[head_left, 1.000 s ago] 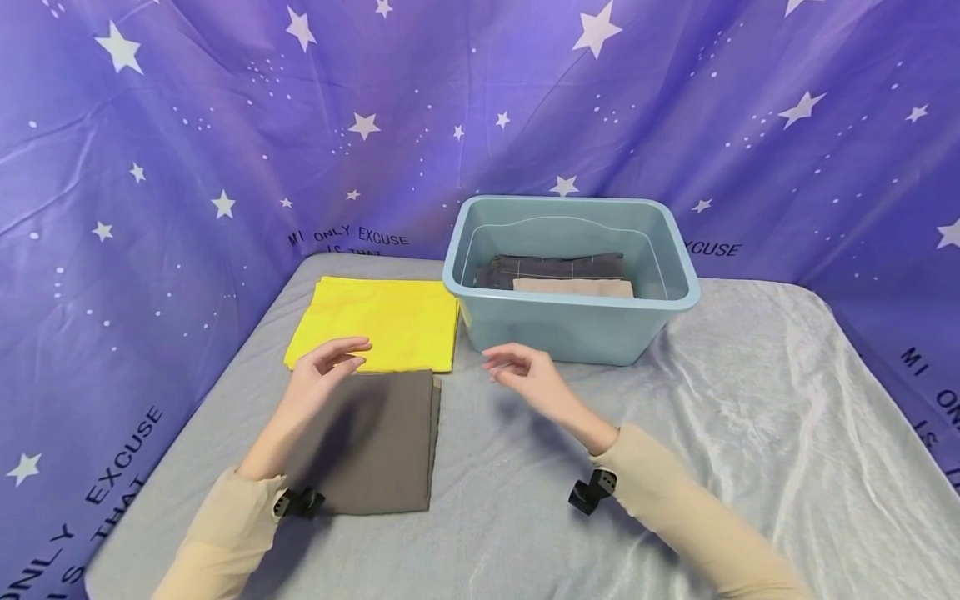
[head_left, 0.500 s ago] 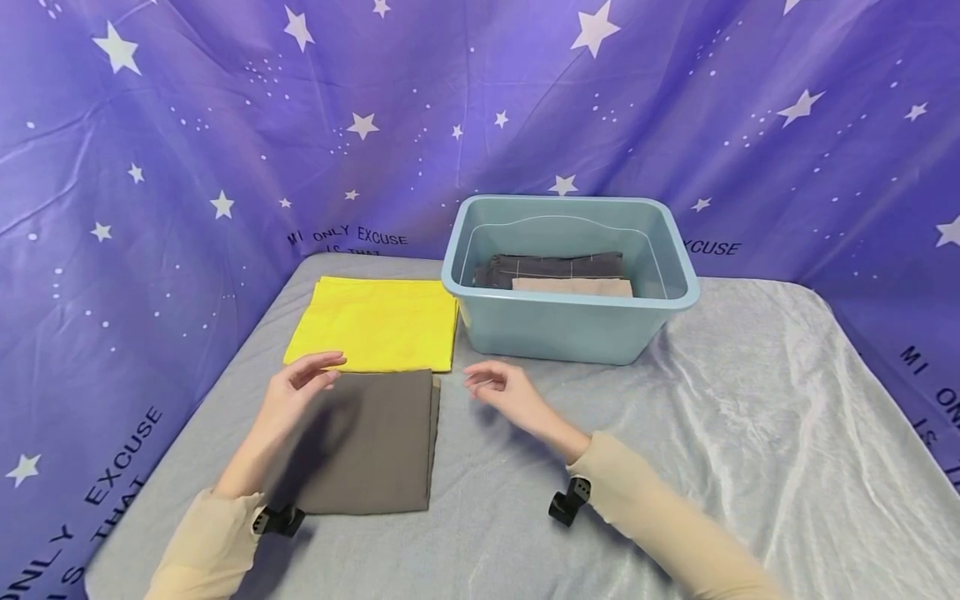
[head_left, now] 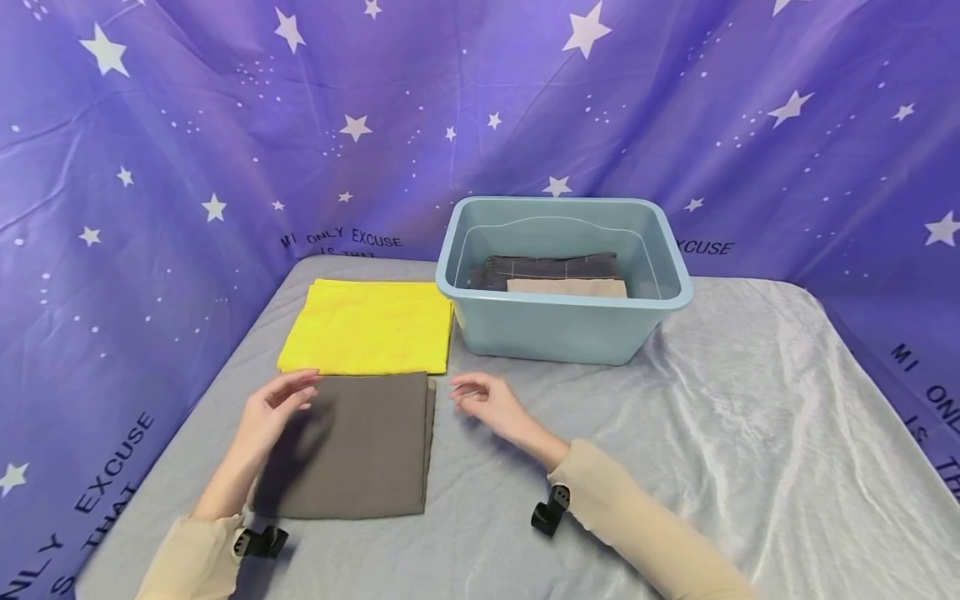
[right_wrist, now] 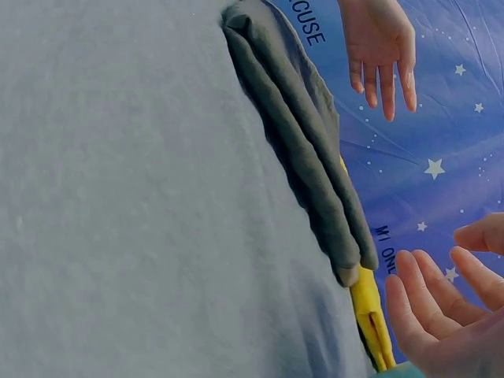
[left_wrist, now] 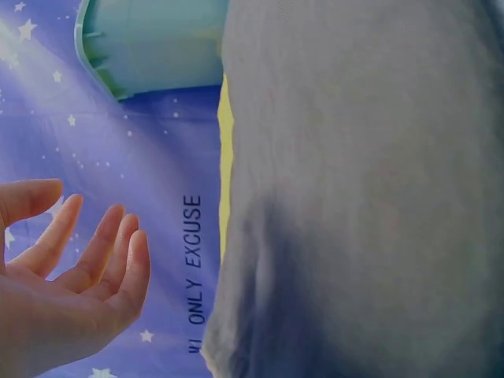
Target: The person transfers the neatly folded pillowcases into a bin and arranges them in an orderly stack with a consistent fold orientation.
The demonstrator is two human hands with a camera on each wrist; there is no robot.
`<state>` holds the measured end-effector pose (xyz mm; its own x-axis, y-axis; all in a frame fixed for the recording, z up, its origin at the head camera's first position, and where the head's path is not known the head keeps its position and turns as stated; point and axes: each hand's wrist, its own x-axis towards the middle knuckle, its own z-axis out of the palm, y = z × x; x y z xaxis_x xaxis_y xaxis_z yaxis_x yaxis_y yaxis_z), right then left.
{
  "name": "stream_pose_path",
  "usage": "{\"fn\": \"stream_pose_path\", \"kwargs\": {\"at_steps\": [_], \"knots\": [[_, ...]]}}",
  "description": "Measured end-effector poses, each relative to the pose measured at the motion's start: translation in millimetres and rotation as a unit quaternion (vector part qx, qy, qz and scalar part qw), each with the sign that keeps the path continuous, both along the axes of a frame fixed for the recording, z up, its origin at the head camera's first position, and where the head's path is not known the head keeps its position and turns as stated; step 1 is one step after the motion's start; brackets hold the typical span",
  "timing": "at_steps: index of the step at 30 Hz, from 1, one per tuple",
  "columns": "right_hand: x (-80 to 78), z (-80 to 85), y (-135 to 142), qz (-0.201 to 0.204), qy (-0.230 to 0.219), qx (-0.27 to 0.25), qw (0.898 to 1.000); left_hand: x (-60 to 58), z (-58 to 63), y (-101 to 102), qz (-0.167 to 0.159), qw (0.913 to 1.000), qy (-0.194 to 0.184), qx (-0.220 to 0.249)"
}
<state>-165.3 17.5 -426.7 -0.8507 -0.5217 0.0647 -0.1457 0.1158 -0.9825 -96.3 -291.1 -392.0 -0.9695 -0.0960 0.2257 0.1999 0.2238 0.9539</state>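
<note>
The folded grey-brown cloth (head_left: 360, 446) lies on the counter (head_left: 750, 433), lower than both hands' fingers and stretching from them toward the person. The left hand (head_left: 270, 404) is nearer: its fingers (left_wrist: 96, 246), spread and gently bent, hold nothing and hang above the cloth's far left part, apart from it. The right hand (head_left: 491, 404), its fingers (right_wrist: 425, 298) likewise spread and holding nothing, hovers just outside the cloth's right edge. The cloth looks near square, so no long axis stands out. Beyond the left fingers lies the yellow cloth (head_left: 367, 329); beyond the right ones, the blue bin (head_left: 555, 333).
</note>
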Motion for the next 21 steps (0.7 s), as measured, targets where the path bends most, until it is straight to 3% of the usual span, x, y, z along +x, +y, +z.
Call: {"fn": "stream_pose_path", "kwargs": {"at_steps": [9, 16, 21], "knots": [[3.7, -9.5, -11, 0.0, -0.024, 0.002, 1.0, 7.3, -12.4, -13, 0.027, 0.9994, -0.018, -0.01], [7.6, -14.4, -20, 0.001, -0.027, -0.002, 1.0, 6.5, -40.8, -41, 0.009, 0.9999, -0.002, 0.011], [11.4, -15.5, -24, -0.001, -0.03, -0.013, 0.999, 6.4, -55.0, -53, 0.034, 0.9994, -0.008, -0.006]]}}
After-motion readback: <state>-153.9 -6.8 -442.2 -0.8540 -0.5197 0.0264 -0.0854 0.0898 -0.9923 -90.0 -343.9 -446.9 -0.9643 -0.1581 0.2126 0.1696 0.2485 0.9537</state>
